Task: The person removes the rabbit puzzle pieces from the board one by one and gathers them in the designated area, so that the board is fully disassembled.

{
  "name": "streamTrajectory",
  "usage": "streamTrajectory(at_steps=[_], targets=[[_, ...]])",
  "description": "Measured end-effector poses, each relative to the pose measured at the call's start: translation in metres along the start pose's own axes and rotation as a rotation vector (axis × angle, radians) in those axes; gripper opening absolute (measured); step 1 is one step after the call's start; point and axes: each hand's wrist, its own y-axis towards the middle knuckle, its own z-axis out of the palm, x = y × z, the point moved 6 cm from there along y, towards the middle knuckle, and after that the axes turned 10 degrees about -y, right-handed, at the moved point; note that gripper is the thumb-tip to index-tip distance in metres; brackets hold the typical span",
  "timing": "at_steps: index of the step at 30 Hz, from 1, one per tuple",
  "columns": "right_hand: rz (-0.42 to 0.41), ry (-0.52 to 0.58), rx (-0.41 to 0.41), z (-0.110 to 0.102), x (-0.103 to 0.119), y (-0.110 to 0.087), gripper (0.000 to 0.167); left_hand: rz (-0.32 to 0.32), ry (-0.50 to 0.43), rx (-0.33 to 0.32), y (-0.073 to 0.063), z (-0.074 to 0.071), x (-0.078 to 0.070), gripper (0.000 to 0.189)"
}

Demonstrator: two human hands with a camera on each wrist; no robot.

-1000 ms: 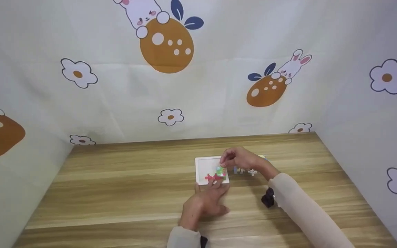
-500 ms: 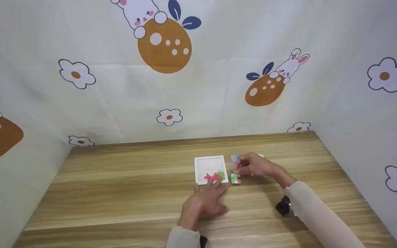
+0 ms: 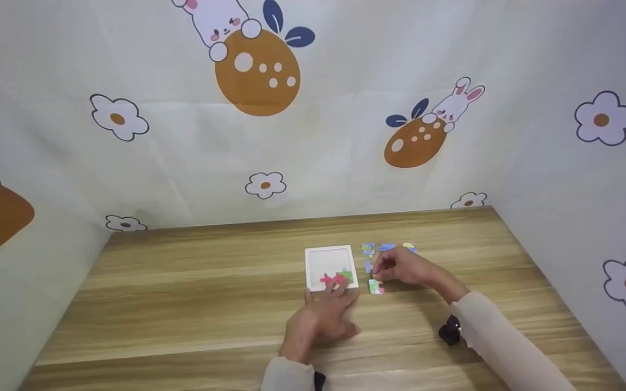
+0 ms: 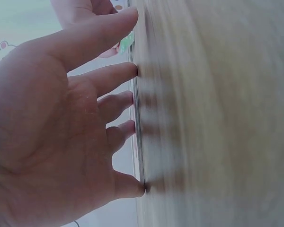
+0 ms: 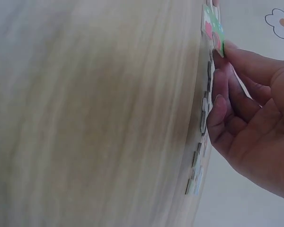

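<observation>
A white puzzle tray (image 3: 313,266) lies on the table with a red piece (image 3: 330,278) and a green piece (image 3: 346,275) along its near side. My left hand (image 3: 325,319) rests at the tray's near edge, its fingers spread and the fingertips on the rim and table. To the tray's right, my right hand (image 3: 402,266) pinches a green, white and red puzzle piece (image 3: 376,287) between thumb and fingers. In the right wrist view that puzzle piece (image 5: 213,26) stands tilted near the tabletop. More pieces are partly hidden behind the right hand.
Several loose puzzle pieces, including a blue one (image 3: 387,247) and one with yellow (image 3: 409,246), lie right of the tray. The wooden table (image 3: 193,293) meets a patterned cloth backdrop (image 3: 335,136) at the back and sides.
My right hand has carried the green, white and red puzzle piece from over the tray to the table on its right. The left hand has stayed at the tray's near edge.
</observation>
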Motion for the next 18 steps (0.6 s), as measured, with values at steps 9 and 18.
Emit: streamTrajectory(at_steps=[9, 18], targets=[[-0.046, -0.153, -0.041, 0.004, 0.004, -0.005, 0.012, 0.000, 0.008, -0.046, 0.002, -0.002, -0.002, 0.069], [0.029, -0.157, -0.078, -0.002, 0.014, -0.004, 0.010, 0.007, 0.038, -0.095, 0.001, -0.001, -0.011, 0.066]])
